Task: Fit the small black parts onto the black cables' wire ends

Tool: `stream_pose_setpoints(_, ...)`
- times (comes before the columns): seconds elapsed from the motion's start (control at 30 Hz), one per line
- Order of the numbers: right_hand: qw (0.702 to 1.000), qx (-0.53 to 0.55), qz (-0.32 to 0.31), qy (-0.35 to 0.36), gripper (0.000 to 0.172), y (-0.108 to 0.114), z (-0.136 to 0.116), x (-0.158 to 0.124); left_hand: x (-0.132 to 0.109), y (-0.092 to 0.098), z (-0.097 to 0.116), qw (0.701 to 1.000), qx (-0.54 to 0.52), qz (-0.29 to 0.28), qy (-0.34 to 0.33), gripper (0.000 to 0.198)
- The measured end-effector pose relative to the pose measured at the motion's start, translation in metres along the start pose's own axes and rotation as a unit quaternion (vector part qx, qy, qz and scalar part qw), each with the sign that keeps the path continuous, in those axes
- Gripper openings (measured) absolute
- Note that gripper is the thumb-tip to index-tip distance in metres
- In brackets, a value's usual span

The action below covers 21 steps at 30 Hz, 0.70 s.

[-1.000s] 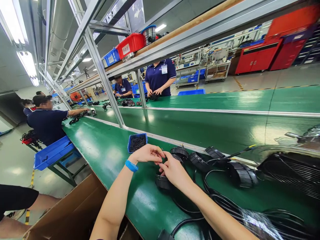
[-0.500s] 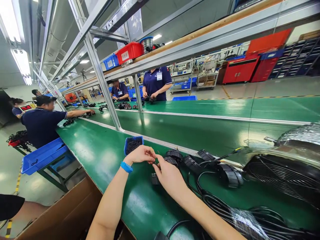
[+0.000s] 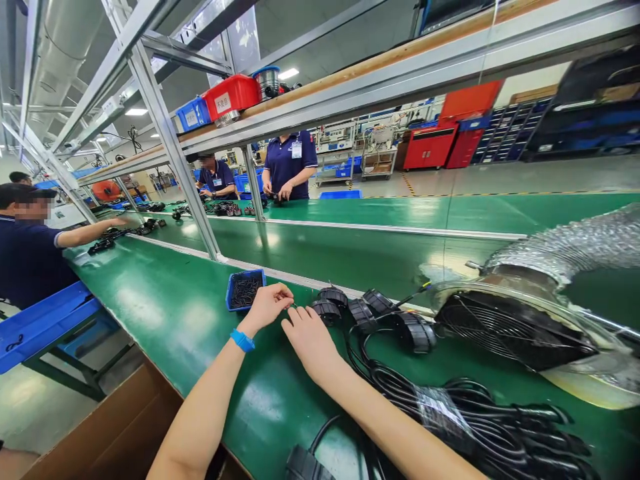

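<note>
Rolled right grip point(image 3: 311, 339) knuckles-up since earlier; can't make out its hold. Pinching hidden small part in left grip point(image 3: 266, 308), beside blue parts bin point(image 3: 231, 293) near bench's point(image 3: 200, 313) far edge.

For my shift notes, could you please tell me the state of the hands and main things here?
Left hand, fingers bent, grip unclear
Right hand, fingers bent, grip unclear
Small blue bin, filled with dark pieces
Cable bundle, looped, film-wrapped
Cardboard box, open
Flexible duct, bent

From afar I see the green bench point(image 3: 150, 320) (glossy in patches) carrying a blue bin point(image 3: 229, 292), black ribbed parts point(image 3: 416, 333) and bundled black cables point(image 3: 400, 390).
</note>
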State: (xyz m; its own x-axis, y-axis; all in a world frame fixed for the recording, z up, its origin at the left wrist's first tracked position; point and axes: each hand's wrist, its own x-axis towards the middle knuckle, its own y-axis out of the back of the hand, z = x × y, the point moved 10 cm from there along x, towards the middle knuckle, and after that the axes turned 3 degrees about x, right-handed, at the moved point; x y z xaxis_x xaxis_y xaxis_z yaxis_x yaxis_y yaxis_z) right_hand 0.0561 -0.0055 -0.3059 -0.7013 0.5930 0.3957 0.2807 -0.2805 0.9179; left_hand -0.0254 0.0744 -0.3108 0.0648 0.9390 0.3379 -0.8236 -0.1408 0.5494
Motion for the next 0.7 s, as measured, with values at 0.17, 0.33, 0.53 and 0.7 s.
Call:
stream_pose_setpoints(0.17,0.999,-0.028,0.013,-0.041,0.023,0.004,0.017,0.003,-0.003,0.01,0.021,0.99,0.088,0.063,-0.09,0.008)
stream_pose_setpoints(0.33,0.997,-0.039,0.023,-0.062,0.024,0.009,0.024,0.005,-0.007,0.059,0.02,0.947,0.241,0.194,-0.085,0.009)
stream_pose_setpoints(0.53,1.0,-0.001,0.009,-0.022,0.031,0.0,0.024,0.003,-0.002,0.081,-0.036,0.883,0.434,0.143,0.104,0.018)
stream_pose_setpoints(0.7,0.999,0.042,0.002,0.033,0.053,0.006,0.013,-0.004,-0.001,0.074,-0.053,0.881,0.447,0.091,0.126,0.025)
